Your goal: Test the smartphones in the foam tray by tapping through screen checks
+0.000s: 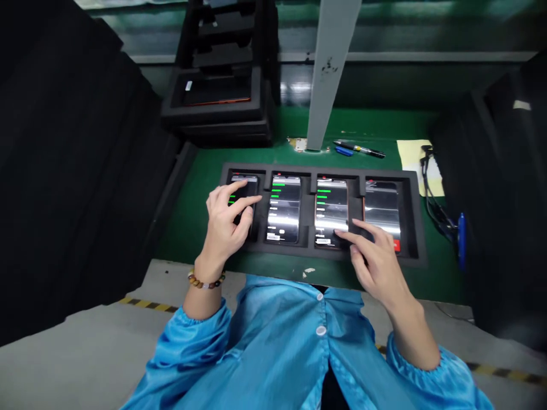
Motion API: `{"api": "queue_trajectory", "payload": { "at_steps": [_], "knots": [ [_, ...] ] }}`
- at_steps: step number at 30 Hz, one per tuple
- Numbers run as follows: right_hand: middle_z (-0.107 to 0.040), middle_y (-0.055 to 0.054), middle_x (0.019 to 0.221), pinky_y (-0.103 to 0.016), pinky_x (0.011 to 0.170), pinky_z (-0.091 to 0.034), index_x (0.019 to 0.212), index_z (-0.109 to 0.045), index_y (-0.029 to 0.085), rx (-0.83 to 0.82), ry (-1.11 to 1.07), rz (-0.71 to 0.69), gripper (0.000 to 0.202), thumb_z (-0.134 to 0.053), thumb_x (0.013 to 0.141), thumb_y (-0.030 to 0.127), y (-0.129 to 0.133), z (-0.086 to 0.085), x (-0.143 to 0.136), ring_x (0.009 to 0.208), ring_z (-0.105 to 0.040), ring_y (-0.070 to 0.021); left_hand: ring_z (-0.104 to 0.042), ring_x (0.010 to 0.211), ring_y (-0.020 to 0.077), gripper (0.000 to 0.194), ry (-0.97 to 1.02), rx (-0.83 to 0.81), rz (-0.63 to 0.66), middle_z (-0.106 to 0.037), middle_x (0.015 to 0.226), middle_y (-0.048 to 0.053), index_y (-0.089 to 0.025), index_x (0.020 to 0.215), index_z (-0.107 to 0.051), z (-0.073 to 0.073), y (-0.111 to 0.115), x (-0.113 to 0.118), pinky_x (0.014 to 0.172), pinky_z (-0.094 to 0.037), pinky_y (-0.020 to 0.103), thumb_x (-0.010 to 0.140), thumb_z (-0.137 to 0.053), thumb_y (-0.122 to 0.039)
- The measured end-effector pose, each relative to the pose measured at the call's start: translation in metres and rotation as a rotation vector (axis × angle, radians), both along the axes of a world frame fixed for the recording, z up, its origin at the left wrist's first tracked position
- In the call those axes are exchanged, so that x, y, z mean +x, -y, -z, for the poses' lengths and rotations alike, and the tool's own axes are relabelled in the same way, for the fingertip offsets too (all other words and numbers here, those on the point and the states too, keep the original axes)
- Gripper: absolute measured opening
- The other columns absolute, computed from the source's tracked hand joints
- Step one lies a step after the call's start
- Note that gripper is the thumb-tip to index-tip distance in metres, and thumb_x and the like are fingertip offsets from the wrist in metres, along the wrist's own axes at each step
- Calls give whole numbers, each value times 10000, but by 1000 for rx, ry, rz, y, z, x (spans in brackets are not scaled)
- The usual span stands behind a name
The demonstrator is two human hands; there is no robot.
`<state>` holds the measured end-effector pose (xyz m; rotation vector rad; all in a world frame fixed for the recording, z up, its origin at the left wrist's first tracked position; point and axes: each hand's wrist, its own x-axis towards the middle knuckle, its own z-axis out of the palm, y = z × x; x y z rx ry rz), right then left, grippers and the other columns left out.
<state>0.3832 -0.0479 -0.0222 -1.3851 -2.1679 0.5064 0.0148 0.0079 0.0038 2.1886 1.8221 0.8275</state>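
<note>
Several smartphones lie face up, screens lit, in the compartments of a black foam tray (307, 253). Over the leftmost phone (234, 199) is my left hand (226, 219), fingers spread and holding nothing; it partly hides that phone. The second phone (284, 210) shows green bars and lines of text, with no hand on it. My right hand (378, 262) has its index fingertip at the lower part of the third phone's screen (331, 208). Its other fingers are apart, covering some of the rightmost phone (382, 205), which shows a red patch at its lower corner.
Stacked black foam trays (217, 122), the top one holding a phone, stand at the back left. A grey post (331, 74) rises behind the tray. Pens (359, 149), yellow paper (412, 154) and a black cable (436, 213) lie on the green table (290, 125). Dark stacks flank both sides.
</note>
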Motion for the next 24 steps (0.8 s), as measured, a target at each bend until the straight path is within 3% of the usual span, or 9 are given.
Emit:
{"api": "queue_trajectory", "payload": {
  "at_steps": [5, 8, 14, 20, 24],
  "knots": [
    [-750, -103, 1376, -557, 1125, -484, 1467, -656, 305, 64, -39, -31, 491, -510, 1032, 133, -3, -4, -18, 1458, -600, -341, -569, 1437, 321, 312, 51, -10, -100, -665, 1532, 80, -293, 1219, -826, 12, 12, -25, 1250, -450, 565, 1067, -558, -343],
    [-755, -91, 1377, -549, 1145, -467, 1483, -627, 292, 67, -52, -125, 508, -509, 1025, 106, -10, -6, -47, 1456, -592, -323, -590, 1441, 302, 312, 107, -2, -181, -662, 1513, 97, -269, 1274, -795, 17, 17, -39, 1247, -472, 526, 1058, -588, -357],
    [-783, -110, 1306, -573, 1128, -471, 1458, -630, 257, 70, -15, -217, 485, -484, 1023, 102, -29, -5, -93, 1455, -591, -341, -582, 1447, 310, 308, 140, -17, -200, -629, 1551, 99, -273, 1221, -828, 19, 27, -57, 1215, -510, 526, 1051, -580, -342],
    [-773, -93, 1363, -591, 1132, -452, 1488, -602, 293, 89, 0, -218, 508, -498, 1020, 124, -30, -1, -92, 1458, -589, -351, -557, 1465, 299, 338, 172, -61, -149, -616, 1579, 88, -289, 1218, -846, 26, 39, -78, 1206, -525, 533, 1071, -547, -351],
    [-750, -92, 1410, -576, 1117, -461, 1514, -588, 311, 95, -29, -191, 513, -494, 1038, 142, -27, 1, -89, 1446, -593, -352, -461, 1533, 311, 334, 75, -121, -54, -537, 1668, 49, -339, 1228, -848, 30, 38, -82, 1285, -430, 610, 1060, -563, -296]
  ]
}}
